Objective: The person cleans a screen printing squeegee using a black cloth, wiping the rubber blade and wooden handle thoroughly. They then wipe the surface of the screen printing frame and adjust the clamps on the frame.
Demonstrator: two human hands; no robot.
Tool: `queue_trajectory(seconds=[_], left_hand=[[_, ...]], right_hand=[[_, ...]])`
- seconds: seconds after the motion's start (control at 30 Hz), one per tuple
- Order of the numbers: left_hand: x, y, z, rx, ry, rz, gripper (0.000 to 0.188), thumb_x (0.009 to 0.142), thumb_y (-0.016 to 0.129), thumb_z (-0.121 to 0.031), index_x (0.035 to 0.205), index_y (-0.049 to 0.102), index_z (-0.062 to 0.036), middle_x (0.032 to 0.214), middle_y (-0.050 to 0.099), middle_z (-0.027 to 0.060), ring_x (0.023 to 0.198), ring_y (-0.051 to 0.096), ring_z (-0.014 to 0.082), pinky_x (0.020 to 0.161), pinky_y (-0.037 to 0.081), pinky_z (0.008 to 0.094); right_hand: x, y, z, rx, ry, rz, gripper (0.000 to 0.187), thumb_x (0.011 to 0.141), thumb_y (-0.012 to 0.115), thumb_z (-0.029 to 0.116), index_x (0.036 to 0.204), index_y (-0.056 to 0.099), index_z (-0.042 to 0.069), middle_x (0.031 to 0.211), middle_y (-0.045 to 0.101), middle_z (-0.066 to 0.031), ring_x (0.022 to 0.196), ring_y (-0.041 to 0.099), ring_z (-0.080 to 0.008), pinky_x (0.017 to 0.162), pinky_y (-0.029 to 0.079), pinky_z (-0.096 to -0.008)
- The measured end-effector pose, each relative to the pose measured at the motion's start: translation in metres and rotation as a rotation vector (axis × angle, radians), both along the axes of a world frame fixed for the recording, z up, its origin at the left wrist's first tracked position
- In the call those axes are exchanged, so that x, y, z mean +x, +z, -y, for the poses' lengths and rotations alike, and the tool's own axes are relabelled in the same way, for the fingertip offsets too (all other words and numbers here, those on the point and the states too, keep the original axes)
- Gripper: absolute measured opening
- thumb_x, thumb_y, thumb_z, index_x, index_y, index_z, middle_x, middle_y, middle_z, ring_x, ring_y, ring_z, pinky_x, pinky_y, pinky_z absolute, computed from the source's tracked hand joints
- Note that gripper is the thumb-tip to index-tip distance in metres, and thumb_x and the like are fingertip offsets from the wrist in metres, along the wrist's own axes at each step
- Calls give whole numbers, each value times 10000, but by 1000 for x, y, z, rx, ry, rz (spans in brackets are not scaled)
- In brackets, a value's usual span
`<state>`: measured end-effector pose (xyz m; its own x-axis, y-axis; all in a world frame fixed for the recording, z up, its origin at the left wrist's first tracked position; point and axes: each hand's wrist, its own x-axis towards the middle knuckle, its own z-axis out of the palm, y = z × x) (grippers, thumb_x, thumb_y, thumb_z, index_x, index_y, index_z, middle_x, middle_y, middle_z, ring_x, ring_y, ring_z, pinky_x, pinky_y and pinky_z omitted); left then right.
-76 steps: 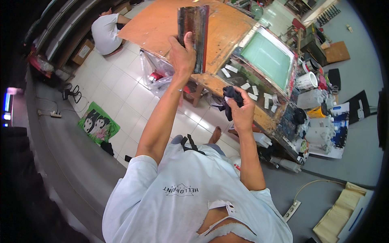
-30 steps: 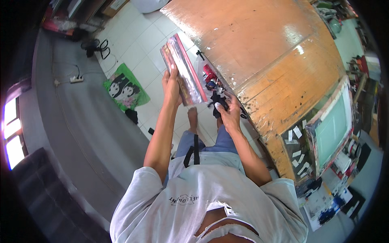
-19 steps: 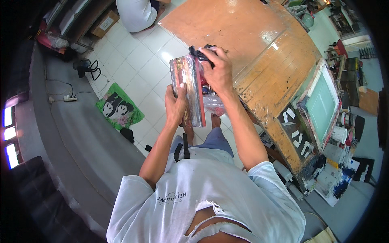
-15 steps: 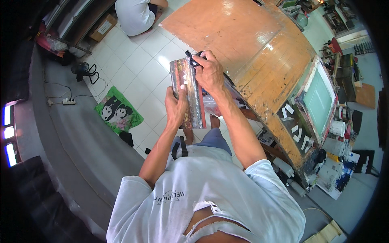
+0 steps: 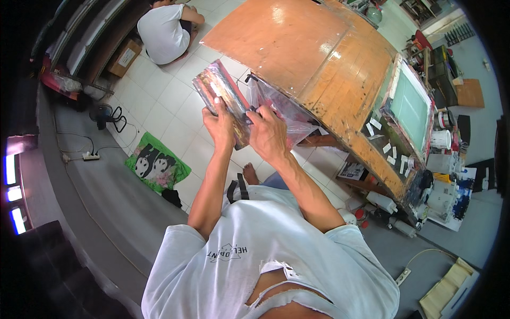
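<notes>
A wide, paint-stained squeegee (image 5: pixel 226 87) with red strips along its length is held tilted in front of me. My left hand (image 5: pixel 219 125) is closed round its left side, thumb lying across the upper face. On its lower right edge, my right hand (image 5: pixel 268 132) is closed, the bent fingers pinching a small dark item against the squeegee. Most of that item is hidden by the fingers, so its kind cannot be made out.
To the right stands a wooden table (image 5: pixel 281 37), clear plastic sheeting (image 5: pixel 265 95) hanging at its near edge. A framed printing screen (image 5: pixel 409 111) leans there. On the left are a green panda-print cloth (image 5: pixel 158 162) and a fan (image 5: pixel 101 114). A person (image 5: pixel 163 34) crouches at the far left.
Both hands and the squeegee have moved left, and the squeegee has tilted its top leftward. My right hand has slid from its top end down to the lower right edge. The view has shifted.
</notes>
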<state>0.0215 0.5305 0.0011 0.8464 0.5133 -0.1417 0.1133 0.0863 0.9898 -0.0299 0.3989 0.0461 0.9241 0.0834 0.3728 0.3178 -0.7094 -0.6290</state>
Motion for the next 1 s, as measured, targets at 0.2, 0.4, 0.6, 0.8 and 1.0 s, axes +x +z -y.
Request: queue_trajectory(seconds=[0.2,0.4,0.6,0.8,1.0], left_hand=[[14,22,2,-207,63,103,330,1046,567,-293,1099,466,17,956,606,130,817,593,178,693,529,364],[35,48,2,-538,194,314,390,1062,507,-383,1087,481,6,1081,604,139,969,606,208,859,515,394],[29,60,18,-570,147,260,544,1092,368,-422,1339,471,51,1318,553,184,1184,581,313,1015,493,452],[20,64,30,-666,124,90,581,1093,334,-448,1392,435,40,1375,536,186,1241,563,318,1050,485,475],[16,58,32,-903,48,-7,572,1097,306,-432,1424,405,26,1434,509,179,1292,534,346,1078,462,513]], right_hand=[[-27,15,6,16,-122,-48,320,766,673,-1,1083,681,42,968,582,-133,884,632,-348,730,517,-458],[-32,27,51,592,-151,-251,157,901,675,46,1056,656,25,872,634,-59,776,609,-179,709,507,-368],[-4,60,33,1143,-9,-308,312,941,630,63,1244,616,-11,1173,654,-92,1080,588,-150,981,452,-303],[10,52,13,421,-163,143,238,963,673,204,1089,661,2,903,675,-47,806,597,-142,724,493,-340],[9,42,22,1237,-339,-404,178,996,641,221,1054,662,55,904,666,16,700,553,-41,548,451,-246]])
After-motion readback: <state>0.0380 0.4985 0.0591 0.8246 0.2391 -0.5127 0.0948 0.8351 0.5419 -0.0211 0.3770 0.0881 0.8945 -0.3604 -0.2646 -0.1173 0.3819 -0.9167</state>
